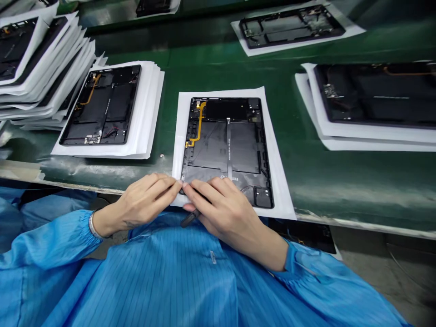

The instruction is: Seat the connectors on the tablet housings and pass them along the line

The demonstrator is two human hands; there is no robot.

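An opened black tablet housing (218,150) lies on a white sheet (281,190) at the bench's near edge. It shows an orange flex cable (200,122), dark flat battery packs and a grey strip down the middle. My left hand (145,200) has its fingers pressed together at the near left corner of the housing; whatever they pinch is hidden. My right hand (228,213) is closed around a slim black tool (190,219), whose wide flat end sticks out below the palm. Its fingertips meet the same corner, beside those of the left hand.
Left of me, a similar tablet housing (105,104) rests on stacked white sheets, with a taller stack (51,86) of sheets and housings behind. More housings lie at right (374,95) and far back (289,27). A small speck (161,156) sits on the green bench mat (340,181).
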